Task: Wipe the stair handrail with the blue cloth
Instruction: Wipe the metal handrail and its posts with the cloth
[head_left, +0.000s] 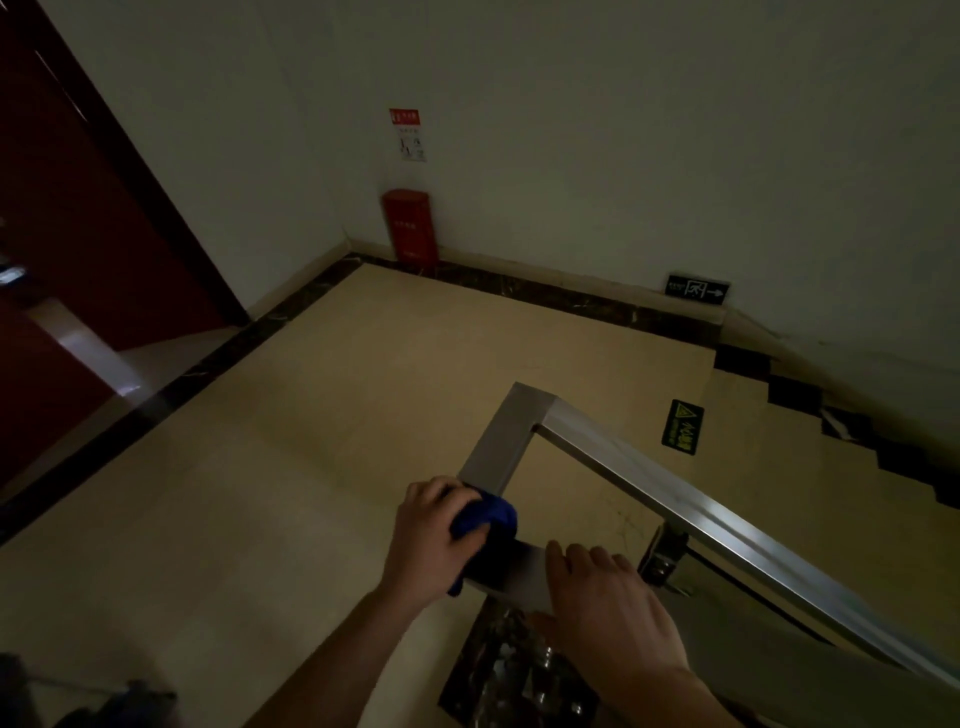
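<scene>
A square steel handrail (675, 493) runs from the lower right up to a corner at centre, then bends back toward me. My left hand (434, 540) grips a bunched blue cloth (485, 514) and holds it against the near leg of the rail, just below the bend. My right hand (608, 608) rests flat on the rail's near end with fingers straight, a little to the right of the cloth.
A beige tiled landing (311, 415) with a dark border lies ahead. A red fire box (409, 224) stands in the far corner, and a dark red door (67, 234) is at left. Stairs (831, 415) descend at right. A metal bracket (665, 561) sits under the rail.
</scene>
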